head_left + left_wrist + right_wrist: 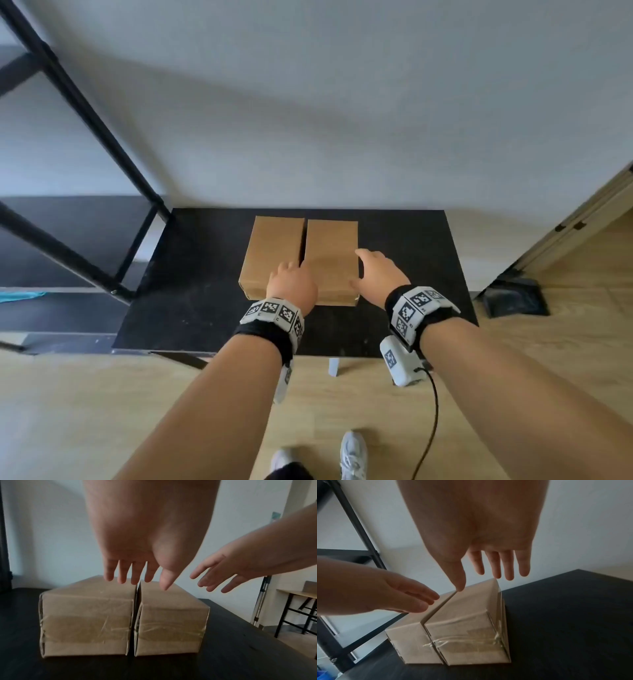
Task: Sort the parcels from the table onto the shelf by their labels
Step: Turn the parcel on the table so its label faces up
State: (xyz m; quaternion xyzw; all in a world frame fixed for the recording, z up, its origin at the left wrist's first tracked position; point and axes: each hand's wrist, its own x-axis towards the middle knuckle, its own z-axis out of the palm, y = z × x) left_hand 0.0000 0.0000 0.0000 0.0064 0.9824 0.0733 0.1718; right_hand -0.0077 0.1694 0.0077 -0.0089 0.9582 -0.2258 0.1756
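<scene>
Two brown cardboard parcels stand side by side on the black table (191, 301), sealed with clear tape; no label shows. The left parcel (274, 250) (85, 622) (406, 639) and the right parcel (330, 253) (171, 626) (467, 628) almost touch, with a thin gap between them. My left hand (291, 277) (133, 574) (412, 599) hovers with straight fingers over the near end of that gap. Over the right parcel's right edge my right hand (373, 270) (488, 572) (214, 580) hangs open, fingers spread. Neither hand holds anything.
A black metal shelf frame (85, 113) stands to the left of the table, its lower boards (68, 219) bare. A white wall rises behind. A doorway (582, 219) is at the right, wooden floor below. A cable hangs from my right wrist device (435, 411).
</scene>
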